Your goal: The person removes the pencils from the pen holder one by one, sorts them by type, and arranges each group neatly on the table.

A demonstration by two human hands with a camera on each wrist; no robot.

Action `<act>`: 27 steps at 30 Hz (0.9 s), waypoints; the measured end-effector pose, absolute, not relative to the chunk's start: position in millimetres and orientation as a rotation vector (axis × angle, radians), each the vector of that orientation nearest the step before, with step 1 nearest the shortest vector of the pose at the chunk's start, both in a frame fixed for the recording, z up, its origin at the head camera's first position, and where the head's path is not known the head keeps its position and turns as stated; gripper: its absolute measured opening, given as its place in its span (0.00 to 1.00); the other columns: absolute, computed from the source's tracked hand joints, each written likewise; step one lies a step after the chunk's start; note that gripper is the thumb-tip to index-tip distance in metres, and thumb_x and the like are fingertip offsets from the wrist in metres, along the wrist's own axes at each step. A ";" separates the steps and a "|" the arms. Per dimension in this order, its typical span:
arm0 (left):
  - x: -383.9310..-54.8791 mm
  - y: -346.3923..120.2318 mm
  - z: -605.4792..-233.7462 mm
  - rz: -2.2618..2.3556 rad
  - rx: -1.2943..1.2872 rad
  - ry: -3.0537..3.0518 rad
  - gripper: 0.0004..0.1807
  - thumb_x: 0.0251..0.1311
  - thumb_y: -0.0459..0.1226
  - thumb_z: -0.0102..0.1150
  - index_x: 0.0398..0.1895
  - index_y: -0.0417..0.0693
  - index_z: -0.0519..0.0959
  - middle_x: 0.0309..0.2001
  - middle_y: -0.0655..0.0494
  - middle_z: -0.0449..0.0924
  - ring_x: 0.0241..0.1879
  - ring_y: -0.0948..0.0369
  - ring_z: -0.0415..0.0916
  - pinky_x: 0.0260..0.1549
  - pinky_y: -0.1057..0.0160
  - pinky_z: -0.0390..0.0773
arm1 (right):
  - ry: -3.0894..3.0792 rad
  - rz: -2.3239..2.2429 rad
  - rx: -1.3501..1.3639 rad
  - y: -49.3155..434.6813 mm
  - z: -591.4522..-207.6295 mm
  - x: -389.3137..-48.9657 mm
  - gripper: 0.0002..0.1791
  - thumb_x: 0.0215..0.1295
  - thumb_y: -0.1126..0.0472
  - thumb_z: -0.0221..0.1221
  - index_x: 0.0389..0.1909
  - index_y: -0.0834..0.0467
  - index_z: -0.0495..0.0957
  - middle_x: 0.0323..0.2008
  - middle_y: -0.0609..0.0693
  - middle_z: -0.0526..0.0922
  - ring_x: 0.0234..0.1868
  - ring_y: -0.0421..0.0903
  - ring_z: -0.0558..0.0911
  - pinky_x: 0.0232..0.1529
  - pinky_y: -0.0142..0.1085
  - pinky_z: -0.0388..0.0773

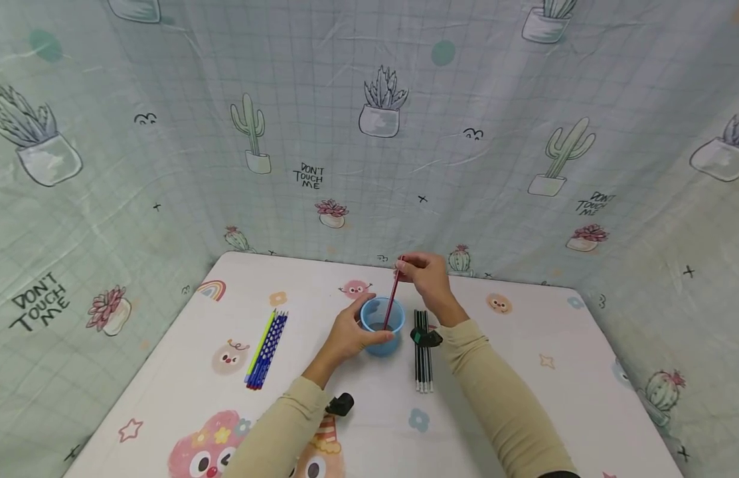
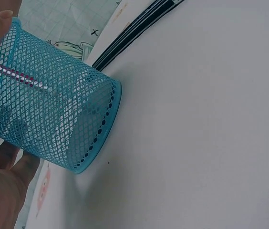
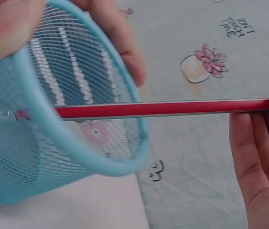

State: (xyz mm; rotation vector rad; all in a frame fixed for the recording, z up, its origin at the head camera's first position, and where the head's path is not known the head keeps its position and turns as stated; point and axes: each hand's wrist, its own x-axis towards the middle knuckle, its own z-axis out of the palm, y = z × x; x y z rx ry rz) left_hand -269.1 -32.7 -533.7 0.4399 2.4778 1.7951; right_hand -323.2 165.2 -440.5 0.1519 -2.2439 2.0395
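Observation:
My left hand (image 1: pixel 348 335) grips a light blue mesh pen holder (image 2: pixel 53 100) near its rim, thumb on the near side and fingers round the far side. Whether its base touches the table is hard to tell. Above the holder, my right hand (image 1: pixel 425 275) pinches the upper end of a red pencil (image 3: pixel 163 109). The pencil slants down through the opening, and its lower end, with a silvery band, shows through the mesh (image 2: pixel 29 78). Just right of the holder, several black striped pencils (image 1: pixel 423 365) lie side by side, below my right wrist.
On the left of the table lie several blue patterned pencils (image 1: pixel 267 352) with a yellow-green pencil (image 1: pixel 260 345) beside them. The white tabletop (image 1: pixel 500 398) bears printed cartoon figures. A cactus-print cloth (image 1: pixel 345 153) hangs behind and at both sides.

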 end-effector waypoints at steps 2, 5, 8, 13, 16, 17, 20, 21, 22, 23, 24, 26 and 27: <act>-268.7 -32.7 -534.4 1.795 0.444 2.478 0.51 0.48 0.47 0.83 0.77 0.53 0.67 0.68 0.49 0.77 0.65 0.47 0.77 0.65 0.43 0.80 | -2.217 2.050 0.155 168.9 -436.7 -323.4 0.14 0.71 0.66 0.64 0.51 0.71 0.83 0.41 0.55 0.88 0.35 0.39 0.89 0.44 0.35 0.90; -268.5 -32.7 -535.4 1.814 0.450 2.467 0.51 0.48 0.47 0.84 0.77 0.53 0.67 0.68 0.45 0.76 0.65 0.46 0.77 0.65 0.43 0.80 | -2.165 2.063 0.178 174.6 -428.6 -322.8 0.13 0.71 0.66 0.64 0.51 0.71 0.82 0.37 0.48 0.87 0.34 0.38 0.89 0.44 0.34 0.90; -268.7 -32.4 -536.4 1.826 0.455 2.461 0.52 0.47 0.46 0.84 0.76 0.52 0.67 0.69 0.44 0.76 0.65 0.46 0.77 0.65 0.44 0.80 | -2.084 2.092 0.201 180.4 -418.7 -321.2 0.12 0.71 0.68 0.63 0.50 0.72 0.82 0.34 0.44 0.87 0.34 0.38 0.89 0.43 0.33 0.90; -268.2 -32.1 -537.4 1.823 0.468 2.456 0.53 0.48 0.46 0.84 0.77 0.49 0.66 0.69 0.46 0.75 0.66 0.45 0.76 0.65 0.45 0.80 | -1.904 2.209 0.204 192.0 -403.8 -319.5 0.05 0.70 0.71 0.63 0.43 0.68 0.84 0.31 0.45 0.87 0.32 0.39 0.88 0.39 0.33 0.90; -267.6 -32.2 -537.8 1.822 0.472 2.457 0.53 0.48 0.46 0.84 0.77 0.50 0.66 0.69 0.47 0.75 0.67 0.45 0.76 0.66 0.44 0.80 | -1.862 2.243 0.199 199.6 -397.4 -318.9 0.03 0.70 0.71 0.63 0.41 0.64 0.84 0.31 0.45 0.87 0.32 0.40 0.88 0.39 0.32 0.90; -267.3 -32.3 -538.0 1.821 0.475 2.462 0.52 0.48 0.46 0.84 0.77 0.50 0.66 0.69 0.47 0.75 0.67 0.45 0.76 0.66 0.43 0.80 | -1.851 2.253 0.197 202.4 -396.0 -319.0 0.03 0.71 0.71 0.63 0.41 0.63 0.84 0.32 0.45 0.87 0.32 0.40 0.88 0.39 0.32 0.89; -266.7 -32.2 -538.8 1.816 0.474 2.475 0.52 0.49 0.46 0.83 0.77 0.51 0.67 0.69 0.47 0.75 0.67 0.45 0.76 0.65 0.42 0.80 | -1.845 2.259 0.181 209.9 -392.7 -319.0 0.03 0.71 0.70 0.62 0.42 0.64 0.83 0.32 0.45 0.87 0.33 0.41 0.88 0.39 0.32 0.89; -266.3 -32.0 -539.3 1.816 0.472 2.477 0.51 0.49 0.46 0.83 0.77 0.52 0.67 0.69 0.47 0.75 0.66 0.45 0.76 0.65 0.42 0.80 | -1.852 2.259 0.171 212.3 -392.0 -318.9 0.03 0.71 0.70 0.62 0.42 0.65 0.83 0.32 0.45 0.87 0.33 0.41 0.88 0.39 0.32 0.89; -266.6 -32.0 -539.1 1.814 0.472 2.479 0.51 0.49 0.46 0.83 0.77 0.52 0.67 0.69 0.46 0.75 0.67 0.45 0.76 0.65 0.42 0.80 | -1.862 2.258 0.161 214.6 -391.0 -319.1 0.04 0.71 0.70 0.62 0.43 0.65 0.83 0.32 0.45 0.87 0.33 0.40 0.88 0.39 0.31 0.89; -266.8 -32.0 -539.0 1.814 0.474 2.480 0.51 0.49 0.46 0.83 0.77 0.51 0.67 0.69 0.46 0.75 0.67 0.45 0.76 0.65 0.42 0.80 | -1.874 2.253 0.150 216.7 -390.1 -319.2 0.04 0.71 0.70 0.62 0.44 0.66 0.83 0.32 0.45 0.87 0.33 0.40 0.87 0.39 0.31 0.89; -266.9 -32.0 -538.7 1.814 0.475 2.481 0.51 0.49 0.46 0.83 0.77 0.51 0.67 0.69 0.46 0.75 0.67 0.45 0.76 0.65 0.42 0.80 | -1.894 2.243 0.134 218.4 -389.4 -319.0 0.05 0.72 0.70 0.62 0.44 0.66 0.82 0.31 0.44 0.87 0.33 0.40 0.87 0.39 0.31 0.89; -266.9 -31.8 -538.5 1.813 0.469 2.486 0.51 0.48 0.46 0.83 0.77 0.51 0.67 0.69 0.46 0.75 0.67 0.46 0.76 0.65 0.42 0.80 | -1.942 2.223 0.121 222.3 -388.4 -318.8 0.07 0.72 0.69 0.62 0.46 0.69 0.81 0.31 0.43 0.87 0.32 0.39 0.87 0.39 0.31 0.88; -266.8 -31.9 -538.4 1.812 0.471 2.487 0.52 0.48 0.46 0.83 0.77 0.50 0.67 0.69 0.46 0.75 0.67 0.46 0.75 0.65 0.42 0.80 | -1.973 2.206 0.110 223.9 -388.2 -318.5 0.08 0.73 0.69 0.62 0.47 0.70 0.81 0.30 0.43 0.87 0.32 0.39 0.86 0.38 0.30 0.88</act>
